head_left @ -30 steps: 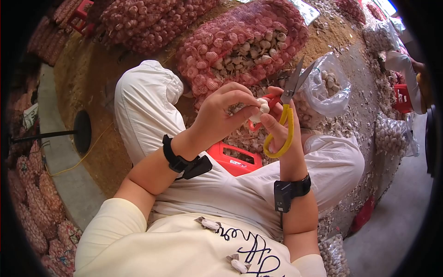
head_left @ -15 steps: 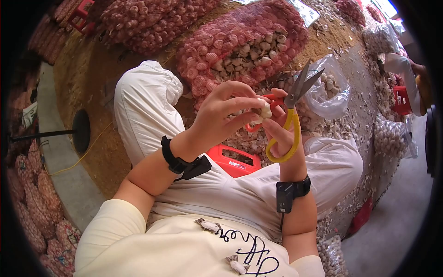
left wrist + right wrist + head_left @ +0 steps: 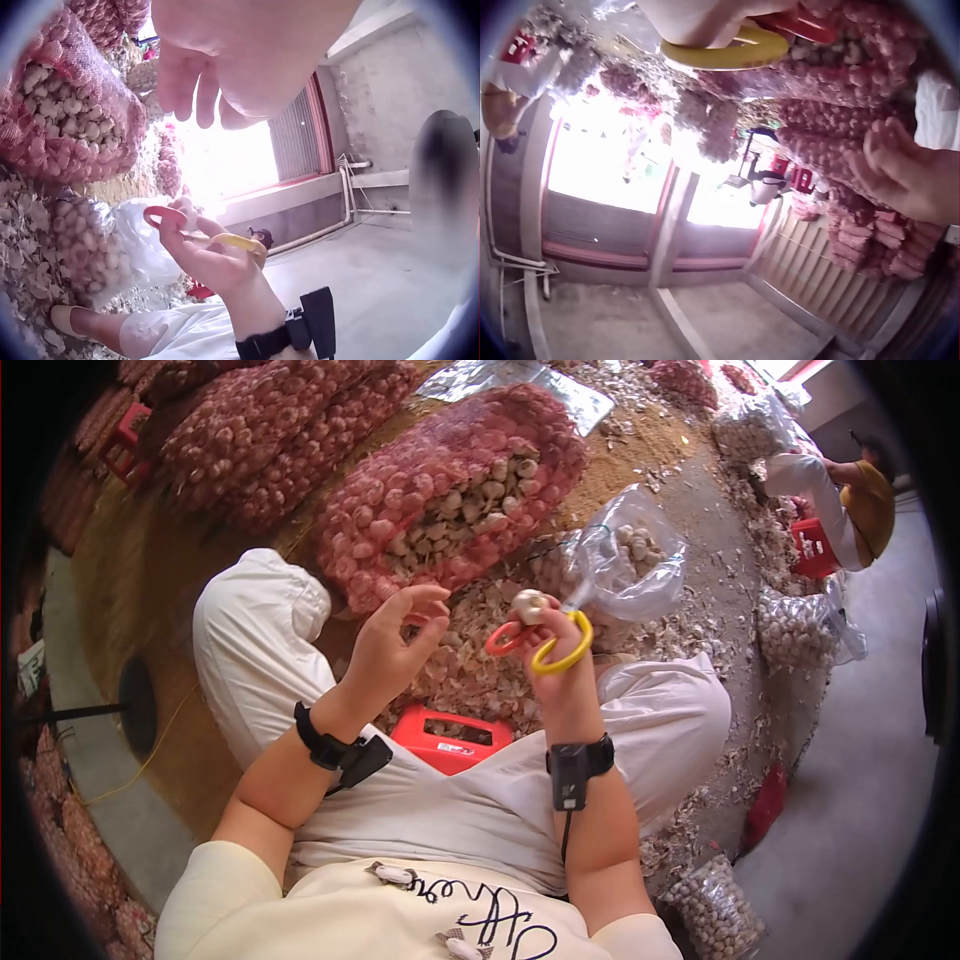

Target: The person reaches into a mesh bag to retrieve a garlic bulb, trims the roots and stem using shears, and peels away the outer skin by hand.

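In the head view my right hand (image 3: pixel 566 682) holds a white garlic bulb (image 3: pixel 529 606) at its fingertips. The same hand carries scissors with one red and one yellow handle (image 3: pixel 586 632); their blades point away from me and look blurred against a plastic bag. To the left, my left hand (image 3: pixel 394 638) is apart from the bulb, its fingers loosely bent with nothing between them. In the left wrist view its fingers (image 3: pixel 206 97) hang at the top, and the scissors' red handle (image 3: pixel 152 215) shows beyond them.
A torn red mesh sack (image 3: pixel 350 530) of garlic lies ahead, and a clear plastic bag (image 3: pixel 655 588) with bulbs stands right of it. A red plastic stool (image 3: pixel 410 732) is between my legs. Peel litters the floor. Another person (image 3: pixel 868 510) sits at far right.
My left hand has let go of the garlic bulb and drawn back to the left. The bulb stays in my right hand, where the scissors have turned. The head view has shifted rightward.
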Motion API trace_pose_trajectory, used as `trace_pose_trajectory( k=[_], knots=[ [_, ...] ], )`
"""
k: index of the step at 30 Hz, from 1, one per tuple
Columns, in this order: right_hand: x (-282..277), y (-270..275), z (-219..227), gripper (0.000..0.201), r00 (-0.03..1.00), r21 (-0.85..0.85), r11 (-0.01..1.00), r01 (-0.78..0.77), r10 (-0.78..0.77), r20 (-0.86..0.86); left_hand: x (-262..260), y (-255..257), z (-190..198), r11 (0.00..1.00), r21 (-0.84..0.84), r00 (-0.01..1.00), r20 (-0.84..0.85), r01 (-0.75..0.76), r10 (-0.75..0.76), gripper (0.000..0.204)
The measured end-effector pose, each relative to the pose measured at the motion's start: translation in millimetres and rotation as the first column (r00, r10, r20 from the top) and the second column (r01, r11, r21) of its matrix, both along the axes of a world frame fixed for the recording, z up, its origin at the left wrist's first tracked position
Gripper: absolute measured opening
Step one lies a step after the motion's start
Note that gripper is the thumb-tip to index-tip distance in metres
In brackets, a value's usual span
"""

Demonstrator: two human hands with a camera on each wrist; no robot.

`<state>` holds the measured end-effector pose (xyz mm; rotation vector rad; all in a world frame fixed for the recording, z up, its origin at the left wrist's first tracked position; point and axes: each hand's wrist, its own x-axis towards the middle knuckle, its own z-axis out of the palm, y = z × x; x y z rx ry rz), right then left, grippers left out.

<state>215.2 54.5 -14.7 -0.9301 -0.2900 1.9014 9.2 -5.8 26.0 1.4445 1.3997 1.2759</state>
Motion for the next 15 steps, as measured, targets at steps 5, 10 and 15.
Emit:
trace_pose_trajectory(
  k=[5, 10, 15],
  knots=[
    [61, 61, 5, 0.028, 0.894, 0.193, 0.874, 0.446, -0.444, -0.058, -2, 0, -5, 0.995, -0.064, 0.985, -0.153, 0.073, -0.082, 0.029],
    [68, 57, -23, 0.042, 0.852, 0.089, 0.847, 0.524, -0.521, -0.056, -2, 3, -11, 0.982, -0.160, 0.979, -0.163, 0.097, -0.124, 0.030],
    [31, 29, 30, 0.041, 0.913, -0.009, 0.915, 0.402, -0.402, -0.072, -49, 71, -64, 0.610, -0.716, 0.560, -0.367, 0.339, -0.743, 0.034]
  ],
)
